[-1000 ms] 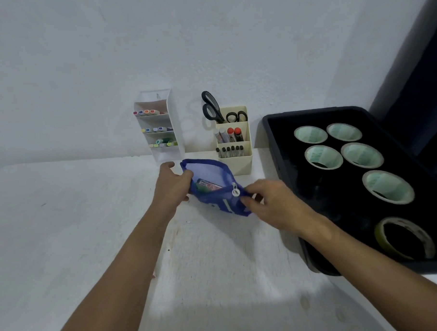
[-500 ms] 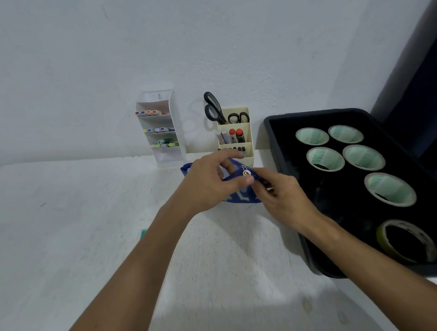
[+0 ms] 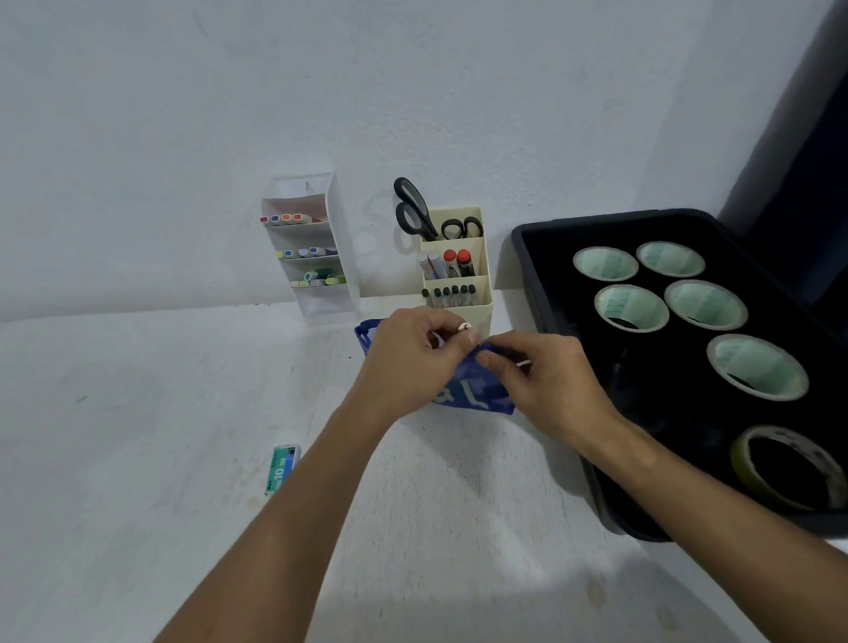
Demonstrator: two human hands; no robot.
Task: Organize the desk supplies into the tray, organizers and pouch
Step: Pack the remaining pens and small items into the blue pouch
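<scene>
A blue patterned pouch (image 3: 473,392) sits on the white desk in front of the cream organizer (image 3: 480,314). My left hand (image 3: 414,365) pinches its white zipper pull (image 3: 463,327) near the pouch's right end. My right hand (image 3: 546,384) grips the pouch's right corner. Both hands hide most of the pouch; a blue edge (image 3: 364,336) shows at the left. A small green and white staples box (image 3: 281,468) lies on the desk to the left of my left forearm.
A white tiered organizer (image 3: 336,301) with markers stands at the wall. The cream organizer holds scissors (image 3: 415,210), markers and small pens. A black tray (image 3: 556,286) at the right holds several tape rolls (image 3: 757,367).
My left hand left the pouch's left end, took the zipper pull and drew it along the top. The open mouth no longer shows. The staples box has come into view.
</scene>
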